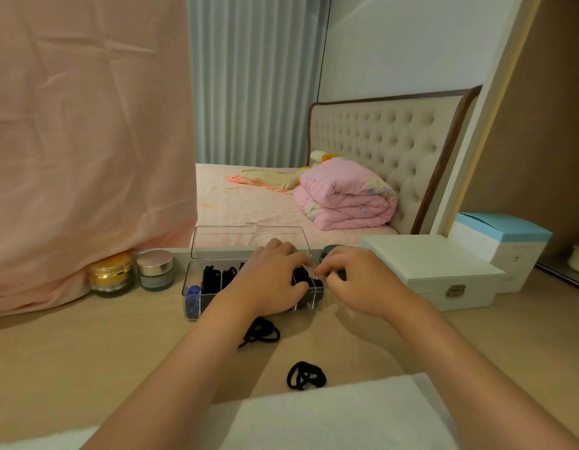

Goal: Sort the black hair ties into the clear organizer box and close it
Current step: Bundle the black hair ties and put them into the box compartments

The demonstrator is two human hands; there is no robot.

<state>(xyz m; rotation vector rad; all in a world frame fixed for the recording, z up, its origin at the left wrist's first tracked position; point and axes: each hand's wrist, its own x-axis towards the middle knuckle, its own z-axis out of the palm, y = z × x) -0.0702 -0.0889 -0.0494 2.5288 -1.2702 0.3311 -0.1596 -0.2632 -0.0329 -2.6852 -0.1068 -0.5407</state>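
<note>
Clear organizer box [191,287]: transparent, oblong, split by clear partitions; its lid [249,241] stands open and upright at the far side, beyond both hands. Black hair ties [213,277] are packed in the compartments left of the left hand [272,280] and under its fingers; blue ties [193,297] fill the end compartment furthest left of that hand.

Left hand: laid over the middle and right part of the box, fingers bent downward with tips on the black ties in the right compartments; whether it holds a tie or only presses cannot be told. Right hand [356,280]: at the box's right end, fingers curled, tips just beside the left hand's fingertips; whether it pinches anything cannot be told.

Loose ties on the table [87,352]: one tangled black cluster [261,332] lies just nearer than the left wrist, close to the box's front wall; a second black cluster [306,375] lies nearer still, between the two forearms, apart from the box.

Also noted: a white case [427,267] just right of the right hand; a green jar [330,250] beyond that hand's knuckles; two cosmetic jars [155,269] well left of the left hand.
</note>
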